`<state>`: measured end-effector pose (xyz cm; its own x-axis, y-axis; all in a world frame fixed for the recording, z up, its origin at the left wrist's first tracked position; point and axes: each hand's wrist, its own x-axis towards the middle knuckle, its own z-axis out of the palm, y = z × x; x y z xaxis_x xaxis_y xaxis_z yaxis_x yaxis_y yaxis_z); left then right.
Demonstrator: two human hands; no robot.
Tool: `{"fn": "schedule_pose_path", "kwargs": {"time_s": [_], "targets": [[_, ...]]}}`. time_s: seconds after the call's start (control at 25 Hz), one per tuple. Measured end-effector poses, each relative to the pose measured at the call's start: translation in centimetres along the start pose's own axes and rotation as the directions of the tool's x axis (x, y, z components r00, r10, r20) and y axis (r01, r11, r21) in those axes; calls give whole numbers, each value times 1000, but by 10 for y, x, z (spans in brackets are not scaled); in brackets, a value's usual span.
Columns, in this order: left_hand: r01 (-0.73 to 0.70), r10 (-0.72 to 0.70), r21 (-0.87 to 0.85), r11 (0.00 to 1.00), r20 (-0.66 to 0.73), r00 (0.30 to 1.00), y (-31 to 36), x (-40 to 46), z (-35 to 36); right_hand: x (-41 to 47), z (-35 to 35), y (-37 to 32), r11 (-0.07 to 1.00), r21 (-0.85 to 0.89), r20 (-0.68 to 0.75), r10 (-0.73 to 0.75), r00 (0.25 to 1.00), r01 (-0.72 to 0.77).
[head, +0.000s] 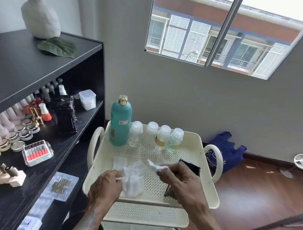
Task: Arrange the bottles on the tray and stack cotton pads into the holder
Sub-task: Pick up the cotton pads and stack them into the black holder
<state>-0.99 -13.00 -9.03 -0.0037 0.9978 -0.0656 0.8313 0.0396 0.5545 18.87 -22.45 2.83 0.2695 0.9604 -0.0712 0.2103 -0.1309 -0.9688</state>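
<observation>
— While both hands work over the tray [200,147], what do they hold?
— The left hand [105,187] pinches a clear plastic bag [133,179]; the right hand [178,179] pinches a white cotton pad [155,164].
— And the bottles?
— At the tray's far edge: a teal bottle [121,122], beside it four small clear bottles [156,138] in a row.

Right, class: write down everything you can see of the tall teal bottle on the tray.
The teal bottle is the tallest thing on the cream perforated tray. It looks like matte plastic, with rounded shoulders, a shiny gold cap, a small white sticker on its front and a gold patch low on its side. It stands upright and capped in the far left corner, beside a row of small clear bottles. Neither hand touches it.
</observation>
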Motion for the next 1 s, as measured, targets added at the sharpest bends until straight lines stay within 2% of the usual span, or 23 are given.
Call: {"fn": "schedule_pose_path", "kwargs": {"time_s": [0.04,0.08,0.16,0.2,0.24,0.28,0.36,0.4,0.44,0.48,0.64,0.72,0.76,0.84,0.88,0.96,1.0], "targets": [[13,-13,5,1000,11,1000,0,1,0,-1,-18,-7,999,36,-63,-35,997,38],[29,-29,11,1000,20,999,1,1,1,0,-35,-12,994,-8,-164,-109,980,109],[46,-46,19,999,25,999,4,0,0,5,-63,-14,930,-273,-311,-329,892,248],[44,-44,19,999,17,999,5,-1,-1,8,-70,-8,862,-422,-289,-421,860,280],[35,-35,15,999,6,999,5,-2,-3,10,-72,-1,784,-546,-207,-467,860,295],[24,-24,7,1000,-9,1000,5,-3,-4,12,-68,7,689,-666,-84,-450,889,286],[-2,2,-8,1000,-32,999,4,-6,-5,16,-61,24,391,-877,148,-334,931,280],[-12,12,-9,1000,-39,999,4,-7,-5,18,-61,31,253,-927,204,-278,939,276],[-19,18,-12,1000,-51,999,3,-8,-6,21,-61,33,175,-947,228,-233,945,271],[-21,19,-22,1000,-64,998,3,-8,-6,23,-60,35,149,-951,238,-210,948,271],[-29,17,-91,995,-126,992,1,-8,-3,26,-58,33,172,-938,267,-191,945,300],[-26,-6,-198,980,-159,987,0,-7,-5,26,-60,30,194,-935,266,-161,950,295],[-16,-33,-263,965,-180,983,0,-7,-8,25,-64,29,248,-929,236,-173,956,274],[40,-128,-408,912,-189,974,0,-6,-15,23,-76,34,471,-854,119,-236,964,221],[80,-186,-472,878,-184,965,1,-5,-21,23,-83,37,584,-788,74,-219,973,192],[112,-254,-574,811,-172,952,12,-6,-34,26,-92,44,745,-655,92,-82,992,122],[85,-228,-597,798,-168,959,26,-7,-40,28,-92,48,804,-589,117,-11,993,78]]}}
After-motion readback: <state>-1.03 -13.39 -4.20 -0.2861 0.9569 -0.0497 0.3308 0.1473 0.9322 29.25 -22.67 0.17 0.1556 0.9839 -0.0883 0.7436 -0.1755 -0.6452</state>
